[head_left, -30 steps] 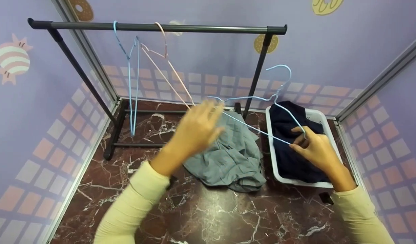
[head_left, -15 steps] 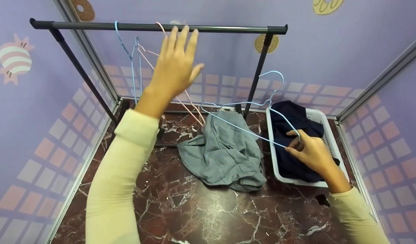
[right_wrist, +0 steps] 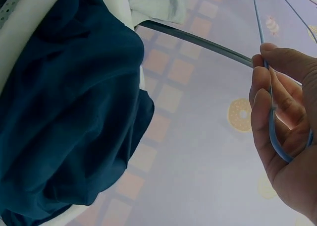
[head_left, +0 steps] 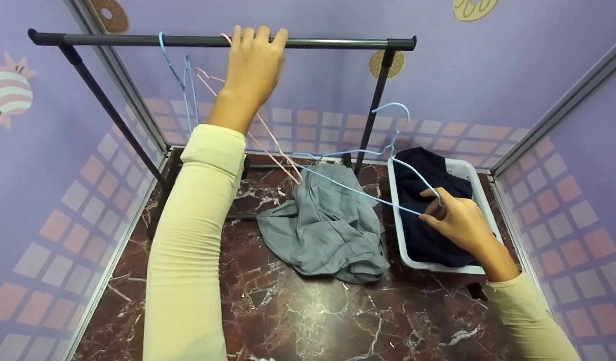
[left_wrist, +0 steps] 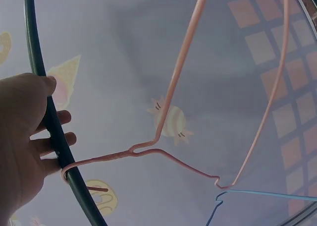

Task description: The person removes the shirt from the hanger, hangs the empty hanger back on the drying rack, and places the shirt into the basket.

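Observation:
My left hand grips the dark top rail of the clothes rack. In the left wrist view its thumb and fingers go round the rail, beside the hook of a pink hanger. Another hanger, light blue, hangs further left on the rail. Low on the right, my right hand holds a second blue hanger by one end, its hook pointing up. Part of that hanger passes in front of a grey garment heaped on the floor.
A white basket with a dark navy garment stands on the right, just under my right hand. The rack's right post comes down behind the blue hanger's hook. Patterned walls enclose the marbled floor.
My left hand has risen from above the grey garment to the top rail and now grips it. The held blue hanger has shifted slightly left and down with my right hand.

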Available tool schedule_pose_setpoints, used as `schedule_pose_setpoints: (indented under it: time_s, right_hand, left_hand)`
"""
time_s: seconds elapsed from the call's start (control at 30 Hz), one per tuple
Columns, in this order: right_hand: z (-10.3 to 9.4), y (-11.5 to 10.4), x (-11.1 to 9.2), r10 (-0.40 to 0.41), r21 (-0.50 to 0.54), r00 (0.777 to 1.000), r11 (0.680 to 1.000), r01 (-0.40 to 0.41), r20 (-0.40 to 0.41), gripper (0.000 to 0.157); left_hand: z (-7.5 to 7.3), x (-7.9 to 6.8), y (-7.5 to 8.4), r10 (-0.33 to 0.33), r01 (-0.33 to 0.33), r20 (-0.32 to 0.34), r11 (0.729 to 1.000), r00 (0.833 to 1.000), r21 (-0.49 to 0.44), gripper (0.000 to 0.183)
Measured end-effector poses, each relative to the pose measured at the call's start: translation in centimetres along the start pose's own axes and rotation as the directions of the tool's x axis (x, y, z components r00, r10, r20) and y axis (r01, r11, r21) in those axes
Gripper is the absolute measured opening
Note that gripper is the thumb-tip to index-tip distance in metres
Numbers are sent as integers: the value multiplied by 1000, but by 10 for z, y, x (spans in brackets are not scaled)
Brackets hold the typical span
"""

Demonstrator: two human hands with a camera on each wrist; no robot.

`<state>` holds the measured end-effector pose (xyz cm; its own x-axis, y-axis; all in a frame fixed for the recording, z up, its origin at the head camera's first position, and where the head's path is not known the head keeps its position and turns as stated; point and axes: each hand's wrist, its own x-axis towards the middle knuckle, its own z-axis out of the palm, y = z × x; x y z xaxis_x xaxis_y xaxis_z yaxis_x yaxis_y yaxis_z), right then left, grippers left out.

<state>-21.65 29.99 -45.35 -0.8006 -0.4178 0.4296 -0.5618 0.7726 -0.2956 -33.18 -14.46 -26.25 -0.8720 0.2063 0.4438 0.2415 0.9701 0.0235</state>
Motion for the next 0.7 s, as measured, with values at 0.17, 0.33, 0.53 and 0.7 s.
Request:
schedule_pose_setpoints:
  time_s: [0.17,0.33,0.53,0.7]
  right_hand:
    - [-5,-4,8,-4,-21,1000,1000,4,-14,48]
    - [-13,-14,25,-25,-36,999,999,24,-21,47]
    - [-25,-34,59,-53,-116,998,992,50,-30,45]
    - [-37,-55,89,24,-172,1000,985,-22,13,35]
  left_hand:
    - [1,3,1,-63,61,-70,998,996,-22,33]
    - [1,5,3,-86,81,-112,995,990,-51,30]
    - [-1,6,3,-89,80,-110,993,990,-85,28]
    - [-1,7,2,-79,70,-112,994,991,-83,28]
